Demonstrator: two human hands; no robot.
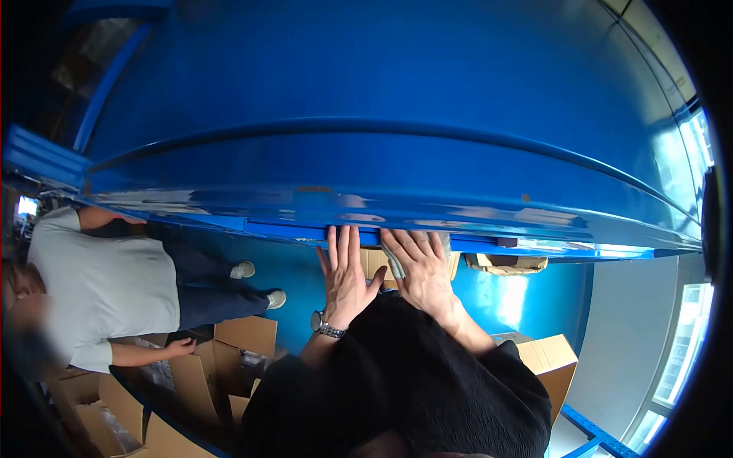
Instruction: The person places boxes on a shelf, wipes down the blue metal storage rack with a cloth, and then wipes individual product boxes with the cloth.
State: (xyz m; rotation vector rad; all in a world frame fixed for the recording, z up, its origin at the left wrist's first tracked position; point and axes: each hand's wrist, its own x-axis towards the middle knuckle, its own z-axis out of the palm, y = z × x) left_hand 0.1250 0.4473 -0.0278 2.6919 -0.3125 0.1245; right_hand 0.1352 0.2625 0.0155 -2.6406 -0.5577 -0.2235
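Two hands (347,286) (422,276) touch a blue edge (477,246), fingers (354,243) parted.

Left hand (346,284) and right hand (422,273), side by side at the blue metal edge (458,208)
Both look flat, backs showing, fingers stretched toward it.

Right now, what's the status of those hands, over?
Left hand: fingertips at edge of blue panel. Right hand: spread over greyish item, mostly hidden. Nearby person's hand: well apart, not in the way.
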